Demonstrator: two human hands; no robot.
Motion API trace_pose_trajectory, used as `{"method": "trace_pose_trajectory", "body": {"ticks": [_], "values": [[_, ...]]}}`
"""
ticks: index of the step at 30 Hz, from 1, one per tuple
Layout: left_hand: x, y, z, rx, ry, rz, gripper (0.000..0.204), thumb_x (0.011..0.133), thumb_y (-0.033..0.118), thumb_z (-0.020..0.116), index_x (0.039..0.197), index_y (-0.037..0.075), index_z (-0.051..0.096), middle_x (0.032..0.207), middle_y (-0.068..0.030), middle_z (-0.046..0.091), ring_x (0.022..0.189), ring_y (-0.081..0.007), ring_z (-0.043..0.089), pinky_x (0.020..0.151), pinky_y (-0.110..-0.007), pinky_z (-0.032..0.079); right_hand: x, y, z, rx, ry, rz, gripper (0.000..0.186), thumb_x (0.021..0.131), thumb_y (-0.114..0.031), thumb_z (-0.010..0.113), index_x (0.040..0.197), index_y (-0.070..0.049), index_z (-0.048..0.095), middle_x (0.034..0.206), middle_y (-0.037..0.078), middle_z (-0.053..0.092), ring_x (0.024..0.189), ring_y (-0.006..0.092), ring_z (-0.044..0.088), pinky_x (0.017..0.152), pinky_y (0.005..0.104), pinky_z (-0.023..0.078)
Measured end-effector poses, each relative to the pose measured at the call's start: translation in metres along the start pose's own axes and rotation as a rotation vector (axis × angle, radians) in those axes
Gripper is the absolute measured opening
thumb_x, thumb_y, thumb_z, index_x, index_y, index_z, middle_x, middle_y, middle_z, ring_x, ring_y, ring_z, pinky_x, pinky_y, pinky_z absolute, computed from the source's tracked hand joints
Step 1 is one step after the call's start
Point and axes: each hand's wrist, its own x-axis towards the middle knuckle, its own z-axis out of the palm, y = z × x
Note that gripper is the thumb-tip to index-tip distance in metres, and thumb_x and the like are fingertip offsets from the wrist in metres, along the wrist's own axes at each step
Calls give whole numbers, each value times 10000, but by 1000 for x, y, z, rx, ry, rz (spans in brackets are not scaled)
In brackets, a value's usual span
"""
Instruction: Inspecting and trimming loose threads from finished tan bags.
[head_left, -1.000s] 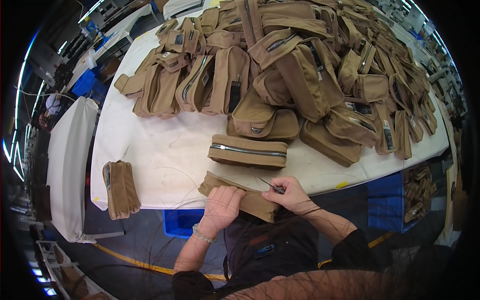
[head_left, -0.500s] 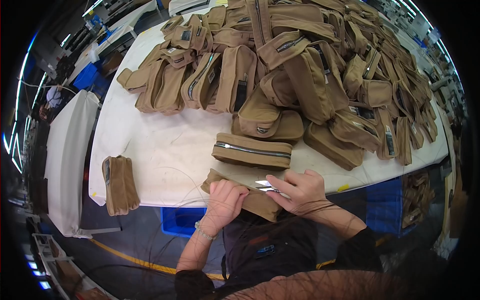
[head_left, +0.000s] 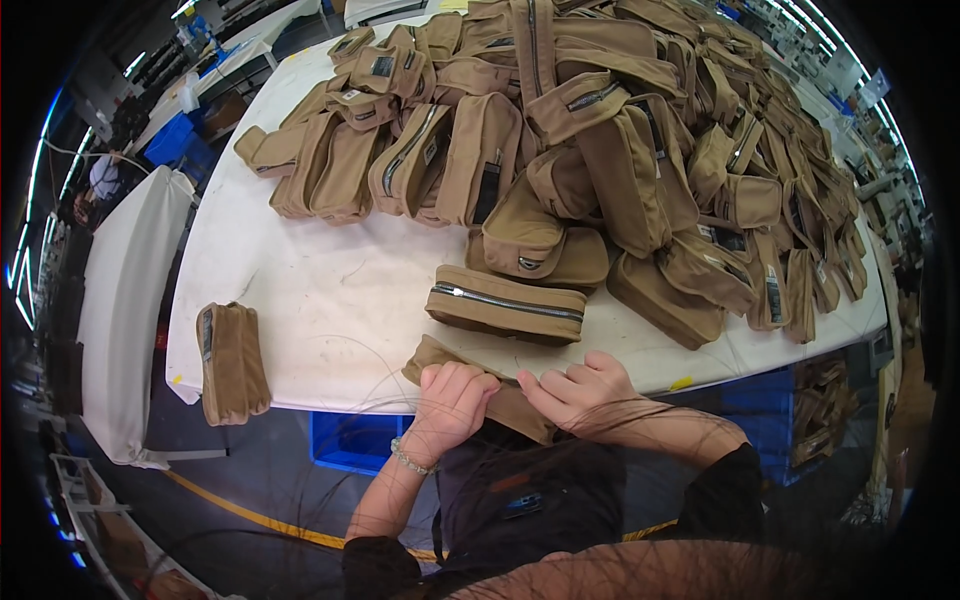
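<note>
I saw the left hand [head_left: 455, 403] closed on a slim brown cloth pouch [head_left: 518, 412] at the front edge of the white-covered table [head_left: 310, 305]. The right hand [head_left: 582, 397] was curled at the pouch's right part; I couldn't tell whether it held anything. Near the table's left corner sat a lone upright brown cloth pouch [head_left: 235, 367]. Just past my hands lay a boxy brown zippered pouch [head_left: 507, 308], and beyond it rose a large heap of brown cloth pouches [head_left: 625, 180].

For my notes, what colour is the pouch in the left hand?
Brown pouch, clearest in the head view.
</note>
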Motion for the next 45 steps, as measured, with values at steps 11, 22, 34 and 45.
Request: {"method": "trace_pose_trajectory", "body": {"ticks": [11, 22, 34, 45], "values": [[2, 0, -1, 27, -16, 10, 136, 782, 118, 663, 899, 146, 599, 821, 3, 544, 754, -183, 533, 705, -332, 350, 1, 2, 2, -25, 18, -20, 133, 741, -125, 649, 869, -100, 678, 619, -51, 422, 471, 74, 396, 473, 254, 256], [1, -1, 1, 27, 6, 12, 161, 757, 112, 680, 894, 153, 607, 828, 15, 568, 752, -178, 539, 694, -326, 339, 3, 5, 6, -20, 32, -52, 109, 738, -112, 656, 845, -98, 675, 605, -52, 417, 468, 74, 396, 469, 255, 256], [-9, 0, 5, 85, 113, -10, 165, 755, 106, 700, 889, 155, 616, 832, -3, 592, 736, -179, 556, 698, -324, 336, 3, -1, 7, -77, 60, -34, 138, 735, -124, 624, 857, -86, 677, 608, -47, 416, 469, 82, 380, 469, 252, 254], [-7, 3, 5, 107, 139, -24, 152, 766, 107, 696, 889, 156, 620, 823, -8, 593, 739, -186, 562, 704, -323, 347, 5, -4, 0, -186, 42, -101, 178, 716, -137, 609, 861, -68, 684, 618, -38, 442, 468, 74, 379, 471, 240, 254]]}}
